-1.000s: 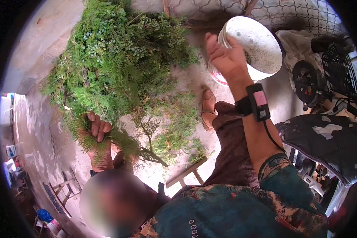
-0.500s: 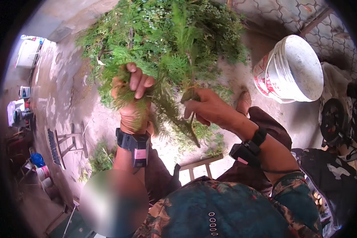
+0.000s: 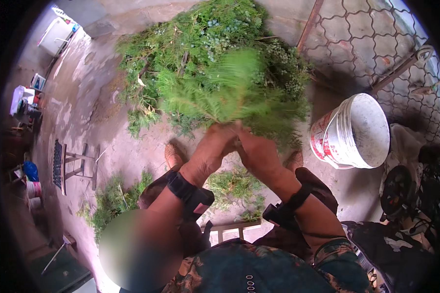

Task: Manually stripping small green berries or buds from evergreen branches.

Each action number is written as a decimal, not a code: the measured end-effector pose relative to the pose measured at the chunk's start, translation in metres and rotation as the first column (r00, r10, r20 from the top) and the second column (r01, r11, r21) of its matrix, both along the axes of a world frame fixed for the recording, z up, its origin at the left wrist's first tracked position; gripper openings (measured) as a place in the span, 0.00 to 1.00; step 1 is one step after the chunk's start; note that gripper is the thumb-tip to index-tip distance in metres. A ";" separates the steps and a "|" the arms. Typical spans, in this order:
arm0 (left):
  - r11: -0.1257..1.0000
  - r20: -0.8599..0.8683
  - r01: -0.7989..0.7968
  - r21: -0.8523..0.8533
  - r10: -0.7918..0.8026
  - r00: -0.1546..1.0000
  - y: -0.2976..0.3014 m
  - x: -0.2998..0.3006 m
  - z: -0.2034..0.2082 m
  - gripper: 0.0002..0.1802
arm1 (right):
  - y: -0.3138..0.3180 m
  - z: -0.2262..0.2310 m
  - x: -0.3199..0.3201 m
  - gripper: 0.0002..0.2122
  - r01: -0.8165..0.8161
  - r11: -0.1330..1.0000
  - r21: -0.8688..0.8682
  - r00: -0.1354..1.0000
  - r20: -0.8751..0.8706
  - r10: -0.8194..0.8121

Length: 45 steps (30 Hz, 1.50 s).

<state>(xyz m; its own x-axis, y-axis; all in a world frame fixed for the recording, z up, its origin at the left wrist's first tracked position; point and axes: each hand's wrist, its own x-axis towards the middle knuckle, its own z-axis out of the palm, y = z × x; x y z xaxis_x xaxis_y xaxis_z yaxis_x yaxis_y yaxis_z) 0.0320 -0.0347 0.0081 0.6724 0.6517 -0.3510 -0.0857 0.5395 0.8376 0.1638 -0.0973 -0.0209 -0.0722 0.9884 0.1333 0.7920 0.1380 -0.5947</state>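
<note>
In front of my body both hands meet, close to the pile. My left hand [image 3: 214, 149] is closed round the lower ends of some feathery green conifer sprigs [image 3: 234, 90], which fan away from me and are smeared by motion. Against it, my right hand [image 3: 260, 152] is closed at the same stems. The fingertips are partly hidden where the hands touch. Just beyond lies a large heap of conifer branches [image 3: 181, 49] with pale blue-green berries. Loose green clippings [image 3: 234, 185] lie on the floor between my feet.
A white and red bucket [image 3: 327, 139] lies tipped to the right, by a metal lattice [image 3: 359, 44]. A smaller conifer pile [image 3: 115, 200] is at my left, near a small wooden stool [image 3: 76, 166]. Dark bags and gear [image 3: 391, 244] sit at the lower right.
My hands were apart, the left holding sprigs and the right a stem. Now they have come together, and the sprigs point away from me. The view has shifted, so the bucket appears lower.
</note>
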 end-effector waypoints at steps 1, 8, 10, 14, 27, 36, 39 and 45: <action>0.989 0.102 -0.103 -0.102 0.114 0.988 0.006 -0.004 -0.013 0.31 | 0.000 0.003 -0.004 0.11 0.009 0.999 0.046 0.998 -0.067 -0.006; 0.909 0.319 -0.342 -0.240 0.406 0.856 0.031 -0.021 -0.016 0.19 | 0.015 0.018 0.007 0.10 0.024 0.914 0.405 0.954 -0.281 0.100; 0.891 0.342 -0.398 -0.219 0.453 0.823 0.034 -0.025 -0.014 0.19 | 0.016 0.014 0.018 0.11 0.129 0.924 0.361 0.953 -0.302 -0.015; 0.905 0.483 -0.335 -0.263 0.424 0.766 0.037 -0.035 -0.009 0.19 | 0.019 0.010 0.025 0.11 0.249 0.958 0.141 0.951 -0.222 -0.215; 0.925 0.017 -0.375 -0.058 0.376 0.926 0.023 -0.019 -0.008 0.18 | 0.023 0.016 0.020 0.18 0.039 0.979 -0.198 0.392 -0.899 -0.198; 0.949 0.203 -0.315 -0.006 0.310 0.929 0.017 -0.019 0.004 0.13 | 0.016 0.013 0.019 0.18 0.095 0.993 -0.063 0.667 -0.737 -0.111; 0.962 0.220 -0.271 -0.018 0.268 0.938 0.012 -0.016 0.006 0.23 | 0.014 0.019 0.021 0.17 0.128 0.982 0.138 0.807 -0.590 -0.022; 0.967 0.427 -0.194 -0.162 0.246 0.870 0.011 -0.031 -0.024 0.23 | 0.011 0.033 0.017 0.15 0.055 0.897 0.438 0.984 -0.175 0.025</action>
